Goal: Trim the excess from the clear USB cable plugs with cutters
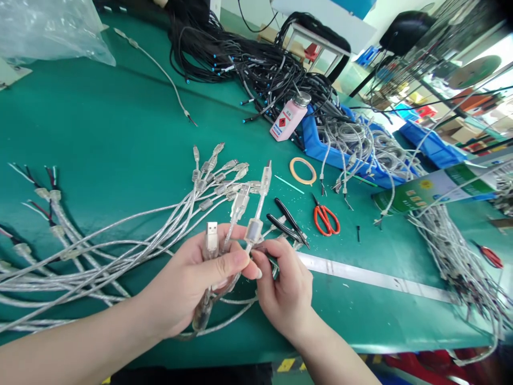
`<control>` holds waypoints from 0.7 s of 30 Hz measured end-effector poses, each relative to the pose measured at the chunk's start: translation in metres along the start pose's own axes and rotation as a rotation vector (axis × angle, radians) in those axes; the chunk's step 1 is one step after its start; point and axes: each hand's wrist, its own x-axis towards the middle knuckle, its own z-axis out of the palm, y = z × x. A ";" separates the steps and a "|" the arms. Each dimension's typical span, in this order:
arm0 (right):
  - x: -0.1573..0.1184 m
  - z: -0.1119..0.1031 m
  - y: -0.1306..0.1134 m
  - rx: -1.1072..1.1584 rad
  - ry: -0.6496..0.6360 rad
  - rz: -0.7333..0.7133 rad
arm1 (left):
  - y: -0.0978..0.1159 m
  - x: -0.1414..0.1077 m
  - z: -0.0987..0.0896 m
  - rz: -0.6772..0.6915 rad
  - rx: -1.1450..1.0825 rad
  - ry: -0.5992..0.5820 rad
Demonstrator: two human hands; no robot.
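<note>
Clear-jacketed cable sits at the centre of the dial, gripped by the left hand, whose thumb and forefinger pinch it just below its grey bead. Beside that thumb, a metal-tipped USB plug stands nearly upright, held against the other fingers, with a second plug leaning between. Close by at 3 o'clock, the right hand curls inward, thumb and forefinger pressed together near the bead; what lies between them I cannot tell.

Towards 9 o'clock a bundle of similar cables spreads over the green mat, its plug ends at 11 o'clock. Dark-handled pliers lie between 1 and 2 o'clock, red-handled scissors at 2. Around 1 o'clock rests a tape roll; farther out, nearer 12, a pink bottle tilts beside a blue bin of coiled cables. A pale strip runs out to 3 o'clock.
</note>
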 end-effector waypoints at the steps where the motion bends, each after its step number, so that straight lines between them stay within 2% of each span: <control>1: 0.000 -0.001 0.000 0.013 0.001 0.007 | 0.000 0.000 0.000 -0.003 0.002 -0.005; 8: 0.003 -0.007 0.000 0.135 -0.147 -0.081 | 0.004 -0.002 0.003 -0.003 -0.037 -0.015; 13: 0.002 -0.004 0.001 0.041 -0.073 -0.083 | 0.002 -0.002 0.002 -0.006 -0.019 -0.040; 17: 0.004 -0.005 0.004 0.009 -0.005 -0.089 | 0.001 -0.001 0.001 -0.017 0.012 0.012; 21: 0.006 -0.011 0.006 0.057 0.016 -0.096 | 0.001 -0.002 0.000 0.031 0.089 0.065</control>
